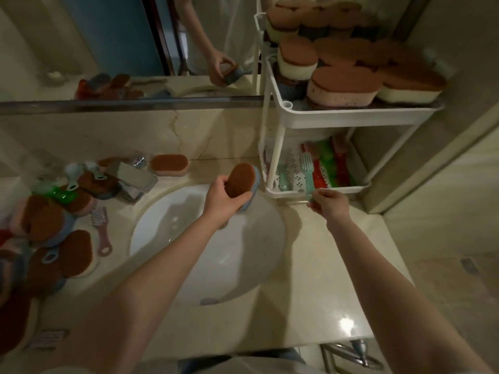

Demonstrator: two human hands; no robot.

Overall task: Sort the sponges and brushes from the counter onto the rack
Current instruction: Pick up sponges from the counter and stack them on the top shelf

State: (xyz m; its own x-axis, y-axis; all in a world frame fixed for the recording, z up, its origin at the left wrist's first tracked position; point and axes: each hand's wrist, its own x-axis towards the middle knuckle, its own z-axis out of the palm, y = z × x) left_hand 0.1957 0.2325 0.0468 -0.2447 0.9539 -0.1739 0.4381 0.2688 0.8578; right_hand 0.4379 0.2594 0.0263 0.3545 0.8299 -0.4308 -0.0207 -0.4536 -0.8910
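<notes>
Bare forearms, no sleeves; hands (224,197) ungloved.

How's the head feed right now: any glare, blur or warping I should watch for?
Head view: dim and warm; glare on the glossy beige counter near right; left pile of brown-topped sponges blurred; wide-angle bends the white plastic rack; the hands shadow the white basin.

No readable text, labels or numbers anywhere.

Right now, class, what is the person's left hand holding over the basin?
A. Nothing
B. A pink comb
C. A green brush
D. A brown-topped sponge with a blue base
D: the left hand grips a brown-topped sponge with a blue base above the white basin, while the right hand pinches a teal brush at the rack's lower tray.
</notes>
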